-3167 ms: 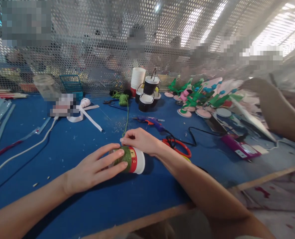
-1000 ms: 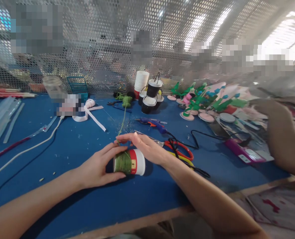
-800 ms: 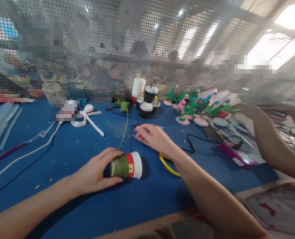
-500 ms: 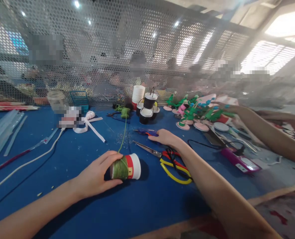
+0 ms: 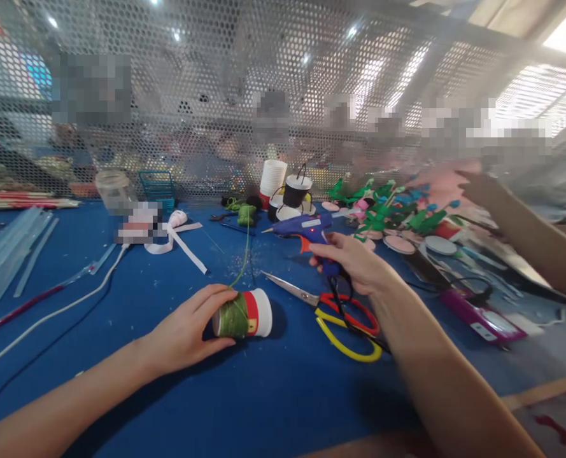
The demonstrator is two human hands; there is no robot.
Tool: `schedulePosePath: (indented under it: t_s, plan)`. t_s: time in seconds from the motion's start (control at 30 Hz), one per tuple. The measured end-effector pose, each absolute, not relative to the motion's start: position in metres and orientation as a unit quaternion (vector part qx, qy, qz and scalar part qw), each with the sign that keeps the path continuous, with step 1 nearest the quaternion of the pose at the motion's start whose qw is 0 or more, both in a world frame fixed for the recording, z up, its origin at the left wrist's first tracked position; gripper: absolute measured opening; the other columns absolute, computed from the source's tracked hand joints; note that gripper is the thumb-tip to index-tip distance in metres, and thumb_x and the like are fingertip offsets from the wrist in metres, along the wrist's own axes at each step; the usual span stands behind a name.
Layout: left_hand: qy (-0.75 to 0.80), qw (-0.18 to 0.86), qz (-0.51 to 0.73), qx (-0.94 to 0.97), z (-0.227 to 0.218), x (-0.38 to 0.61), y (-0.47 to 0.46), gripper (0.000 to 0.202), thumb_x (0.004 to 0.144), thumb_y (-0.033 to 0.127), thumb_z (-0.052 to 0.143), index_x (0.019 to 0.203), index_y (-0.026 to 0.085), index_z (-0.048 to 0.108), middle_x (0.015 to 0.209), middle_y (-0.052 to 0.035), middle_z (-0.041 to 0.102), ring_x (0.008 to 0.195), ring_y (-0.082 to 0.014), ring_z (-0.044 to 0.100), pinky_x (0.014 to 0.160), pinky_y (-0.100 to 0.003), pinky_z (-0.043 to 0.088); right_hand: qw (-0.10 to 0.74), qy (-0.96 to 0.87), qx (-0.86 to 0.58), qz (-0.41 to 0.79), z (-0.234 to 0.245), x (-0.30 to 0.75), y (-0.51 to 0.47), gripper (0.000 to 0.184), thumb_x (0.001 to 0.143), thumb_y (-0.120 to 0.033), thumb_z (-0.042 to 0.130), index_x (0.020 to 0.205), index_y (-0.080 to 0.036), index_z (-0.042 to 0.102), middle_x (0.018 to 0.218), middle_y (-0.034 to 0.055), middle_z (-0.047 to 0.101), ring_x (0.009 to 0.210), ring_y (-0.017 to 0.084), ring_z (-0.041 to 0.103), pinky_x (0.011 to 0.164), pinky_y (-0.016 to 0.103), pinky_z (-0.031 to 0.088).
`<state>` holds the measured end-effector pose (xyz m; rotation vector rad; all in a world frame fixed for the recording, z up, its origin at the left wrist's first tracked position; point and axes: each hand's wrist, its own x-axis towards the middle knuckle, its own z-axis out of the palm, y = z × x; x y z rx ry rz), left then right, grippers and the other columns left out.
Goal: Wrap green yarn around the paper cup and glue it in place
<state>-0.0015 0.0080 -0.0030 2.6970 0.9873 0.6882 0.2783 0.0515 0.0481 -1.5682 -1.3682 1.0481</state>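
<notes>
Currently the left hand [image 5: 187, 331] curls around a paper cup [image 5: 262, 313] lying on its side toward the near edge of the blue table [image 5: 263, 401], thumb and fingers spanning its yarn-wrapped end. A green strand [image 5: 246, 251] runs from the cup to a yarn ball [image 5: 247, 215] near the far edge. Fingers wrapped round its handle, the right hand [image 5: 359, 261] holds a blue glue gun [image 5: 298, 226] above the surface, nozzle leftward. Open-handled scissors [image 5: 307, 297] lie between cup and right forearm.
</notes>
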Motion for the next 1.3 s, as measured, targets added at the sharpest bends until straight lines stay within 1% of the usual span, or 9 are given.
schedulePosePath:
  t_s: [0.1,0.23,0.4,0.5,0.57,0.7,0.8,1.1,1.3]
  plan:
    - [0.323,0.099,0.245,0.909,-0.005,-0.001,0.009,0.055,0.076,0.024,0.059,0.123,0.019,0.033,0.119,-0.0119,0.046,0.110,-0.0226,0.048,0.091,-0.038,0.045,0.414,-0.564,-0.529,0.481,0.053,0.269,0.036,0.020,0.065,-0.023,0.061,0.080,-0.015,0.052,0.061,-0.0004,0.060,0.048,0.008,0.051,0.044,0.020,0.041]
    - [0.302,0.082,0.250,0.916,-0.003,-0.002,0.009,0.052,0.078,0.024,0.056,0.124,0.018,0.032,0.118,-0.0134,0.046,0.110,-0.0234,0.048,0.091,-0.038,0.045,0.348,-0.578,-0.520,0.523,0.053,0.261,0.019,0.015,0.068,-0.025,0.057,0.077,-0.013,0.057,0.051,-0.0028,0.054,0.042,0.007,0.046,0.041,0.020,0.037]
    - [0.294,0.069,0.240,0.922,0.001,-0.001,0.014,0.048,0.080,0.022,0.054,0.123,0.017,0.033,0.119,-0.0138,0.045,0.111,-0.0228,0.048,0.091,-0.037,0.046,0.262,-0.613,-0.571,0.478,0.055,0.258,0.006,0.023,0.067,-0.039,0.060,0.064,-0.016,0.056,0.042,-0.0055,0.047,0.036,0.007,0.042,0.038,0.020,0.036]
    - [0.297,0.083,0.244,0.919,-0.002,-0.002,0.019,0.048,0.080,0.022,0.055,0.123,0.017,0.033,0.118,-0.0133,0.046,0.110,-0.0223,0.048,0.091,-0.037,0.046,0.250,-0.614,-0.605,0.442,0.054,0.254,0.001,0.024,0.067,-0.041,0.058,0.070,-0.017,0.057,0.040,-0.0066,0.046,0.035,0.008,0.042,0.037,0.020,0.037]
    - [0.305,0.097,0.255,0.913,-0.005,-0.003,0.020,0.048,0.080,0.022,0.055,0.123,0.017,0.034,0.117,-0.0127,0.046,0.110,-0.0218,0.048,0.092,-0.037,0.045,0.231,-0.609,-0.629,0.425,0.051,0.251,-0.001,0.025,0.068,-0.043,0.057,0.068,-0.018,0.056,0.040,-0.0063,0.046,0.036,0.009,0.043,0.037,0.020,0.037]
    - [0.310,0.110,0.273,0.904,-0.012,-0.004,0.020,0.045,0.081,0.023,0.053,0.122,0.017,0.035,0.118,-0.0119,0.046,0.112,-0.0212,0.046,0.094,-0.037,0.044,0.202,-0.634,-0.639,0.386,0.046,0.248,-0.004,0.031,0.070,-0.044,0.054,0.051,-0.020,0.046,0.037,-0.0054,0.044,0.034,0.009,0.042,0.036,0.020,0.036]
    - [0.311,0.105,0.275,0.904,-0.013,-0.004,0.019,0.044,0.082,0.022,0.053,0.122,0.017,0.035,0.118,-0.0118,0.046,0.112,-0.0216,0.045,0.094,-0.038,0.043,0.203,-0.655,-0.629,0.368,0.046,0.248,-0.006,0.037,0.071,-0.044,0.053,0.045,-0.022,0.040,0.036,-0.0049,0.042,0.033,0.009,0.042,0.036,0.021,0.036]
    - [0.301,0.091,0.266,0.911,-0.009,-0.003,0.020,0.045,0.082,0.021,0.053,0.122,0.018,0.033,0.118,-0.0121,0.047,0.112,-0.0222,0.046,0.093,-0.039,0.045,0.195,-0.664,-0.626,0.361,0.040,0.252,-0.007,0.036,0.072,-0.049,0.052,0.051,-0.022,0.041,0.039,-0.0045,0.045,0.035,0.009,0.043,0.036,0.020,0.036]
    - [0.296,0.090,0.265,0.913,-0.009,-0.003,0.019,0.045,0.082,0.021,0.054,0.122,0.018,0.034,0.118,-0.0124,0.047,0.112,-0.0224,0.046,0.093,-0.040,0.044,0.185,-0.734,-0.591,0.278,0.040,0.255,-0.010,0.032,0.077,-0.047,0.048,0.057,-0.022,0.043,0.042,-0.0039,0.046,0.038,0.011,0.045,0.039,0.022,0.037]
